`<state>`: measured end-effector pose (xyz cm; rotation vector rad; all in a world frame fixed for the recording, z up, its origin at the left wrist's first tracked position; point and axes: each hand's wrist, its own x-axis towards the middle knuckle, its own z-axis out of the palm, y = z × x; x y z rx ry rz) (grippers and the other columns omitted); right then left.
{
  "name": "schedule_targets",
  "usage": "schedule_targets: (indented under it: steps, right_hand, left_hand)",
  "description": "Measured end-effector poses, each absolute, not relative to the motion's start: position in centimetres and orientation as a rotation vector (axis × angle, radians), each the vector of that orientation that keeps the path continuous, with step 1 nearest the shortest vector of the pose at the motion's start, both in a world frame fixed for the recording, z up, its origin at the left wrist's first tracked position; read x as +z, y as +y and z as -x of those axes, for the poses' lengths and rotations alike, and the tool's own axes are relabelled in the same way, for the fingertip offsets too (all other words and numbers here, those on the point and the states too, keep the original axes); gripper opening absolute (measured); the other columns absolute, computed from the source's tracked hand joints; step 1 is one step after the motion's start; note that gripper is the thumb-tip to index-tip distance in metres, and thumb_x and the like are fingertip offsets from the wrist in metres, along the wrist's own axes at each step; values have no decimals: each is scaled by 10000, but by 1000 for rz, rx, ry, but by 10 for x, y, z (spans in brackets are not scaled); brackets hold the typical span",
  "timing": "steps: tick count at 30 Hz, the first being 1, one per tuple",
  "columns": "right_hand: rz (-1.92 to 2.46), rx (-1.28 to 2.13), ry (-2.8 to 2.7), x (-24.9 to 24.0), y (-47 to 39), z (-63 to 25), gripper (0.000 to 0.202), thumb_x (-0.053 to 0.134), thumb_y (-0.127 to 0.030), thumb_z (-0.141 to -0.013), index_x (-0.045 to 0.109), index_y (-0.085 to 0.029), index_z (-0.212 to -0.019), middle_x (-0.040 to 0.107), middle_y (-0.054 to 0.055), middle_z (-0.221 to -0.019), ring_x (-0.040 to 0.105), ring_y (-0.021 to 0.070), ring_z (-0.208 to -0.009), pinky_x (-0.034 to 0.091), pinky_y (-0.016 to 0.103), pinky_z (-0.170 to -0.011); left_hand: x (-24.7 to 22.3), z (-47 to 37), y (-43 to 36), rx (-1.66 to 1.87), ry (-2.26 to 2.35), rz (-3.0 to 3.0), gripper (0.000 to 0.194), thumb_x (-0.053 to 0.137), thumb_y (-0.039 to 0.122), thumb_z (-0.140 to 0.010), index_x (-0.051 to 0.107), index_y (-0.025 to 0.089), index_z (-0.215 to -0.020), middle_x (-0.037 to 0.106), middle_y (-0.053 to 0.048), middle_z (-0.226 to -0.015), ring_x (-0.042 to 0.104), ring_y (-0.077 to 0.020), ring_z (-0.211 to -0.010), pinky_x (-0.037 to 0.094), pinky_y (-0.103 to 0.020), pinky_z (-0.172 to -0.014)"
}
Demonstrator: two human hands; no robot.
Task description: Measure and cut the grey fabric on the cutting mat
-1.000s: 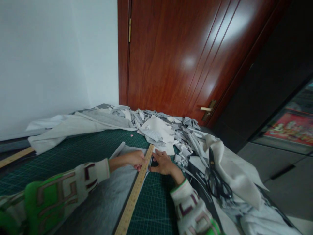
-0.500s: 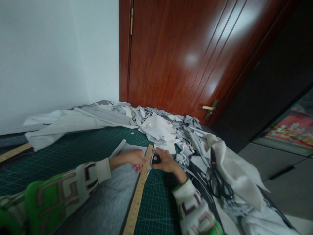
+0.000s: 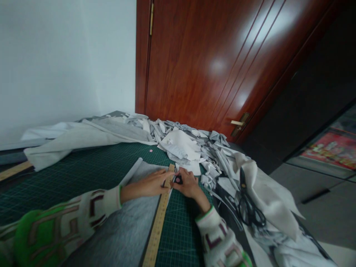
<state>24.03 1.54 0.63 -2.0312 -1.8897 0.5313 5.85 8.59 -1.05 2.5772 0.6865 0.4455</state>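
Observation:
My left hand [image 3: 151,182] lies over a long wooden ruler [image 3: 158,226] near its far end, fingers stretched out flat. Under the ruler and my left forearm spreads a grey fabric piece [image 3: 126,218] on a green gridded cutting mat [image 3: 180,230]. Just right of the ruler, my right hand [image 3: 189,183] has its thumb and fingers curled together by the fabric's edge. A small dark spot with a pink dot [image 3: 178,180] shows between them. Whatever the fingertips hold is too small to make out.
Grey and white fabric scraps [image 3: 182,144] pile along the back and right. Black-handled scissors [image 3: 249,207] rest on cream cloth [image 3: 272,193] at right. Long fabric [image 3: 83,137] and another wooden ruler [image 3: 15,171] lie at left. A brown door [image 3: 191,66] stands behind.
My left hand has gone from curled fingers at the ruler's left edge to fingers extended across it. My right hand has shifted slightly, its fingers drawing closer together.

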Motion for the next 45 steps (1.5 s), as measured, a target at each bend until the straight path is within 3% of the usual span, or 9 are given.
schedule_targets:
  steps: [5,10,15,19,22,27,31,39,45]
  right_hand:
    - [2071,506,-1843,2,18,-236,376,690,-381,-813,537,-244,-1128,542,46,-1329,463,305,-1192,354,455,-890]
    - [2084,527,-1829,4,19,-238,350,695,-350,-789,565,-258,-1101,541,23,-1320,475,300,-1170,351,442,-879]
    - [2102,468,-1808,1,19,-233,344,691,-386,-793,550,-256,-1079,566,25,-1261,471,302,-1158,350,452,-885]
    - [2106,443,-1820,0,19,-231,371,716,-411,-767,532,-259,-1053,577,24,-1239,473,296,-1144,344,457,-897]
    - [2107,527,-1829,5,19,-233,407,737,-383,-726,527,-261,-1052,572,19,-1240,471,295,-1135,334,455,-910]
    - [2092,640,-1882,14,18,-237,556,788,-301,-632,510,-259,-1112,568,15,-1245,453,295,-1153,324,443,-930]
    - [2087,656,-1879,15,17,-237,548,781,-285,-644,514,-265,-1123,545,10,-1289,446,295,-1167,319,448,-939]
    - [2086,566,-1786,1,19,-233,558,805,-480,-672,525,-262,-1103,587,29,-1244,459,300,-1159,303,505,-971]
    - [2084,605,-1827,2,19,-232,668,836,-432,-633,496,-263,-1183,538,39,-1346,420,323,-1214,276,544,-1015]
  left_hand:
    - [-21,-52,79,390,666,-2612,555,738,381,-759,593,190,-1259,552,-94,-1179,551,-261,-1124,445,-361,-1008]
    - [-26,-48,82,359,703,-2653,707,745,440,-758,523,189,-1380,437,-138,-1409,386,-328,-1348,353,-421,-1115]
    - [-22,-48,86,258,717,-2694,783,741,475,-738,491,190,-1424,396,-160,-1503,352,-363,-1396,309,-466,-1139]
    - [-16,-44,83,175,732,-2721,805,672,524,-799,391,228,-1493,209,-160,-1618,178,-393,-1477,248,-540,-1149]
    - [-9,-41,82,59,745,-2736,843,672,518,-818,339,190,-1519,121,-187,-1632,124,-376,-1493,201,-502,-1175]
    - [-4,-35,88,36,612,-2735,908,639,543,-842,252,108,-1539,128,-218,-1618,136,-330,-1498,166,-439,-1198]
    - [-8,-31,94,28,538,-2753,922,603,563,-870,211,69,-1543,91,-230,-1614,95,-318,-1503,136,-432,-1205]
    - [-7,-28,89,78,514,-2775,863,600,541,-906,256,56,-1531,118,-228,-1601,111,-319,-1500,118,-423,-1206]
    - [-8,-32,87,87,504,-2788,841,564,565,-918,254,89,-1539,139,-201,-1607,103,-289,-1505,103,-408,-1212]
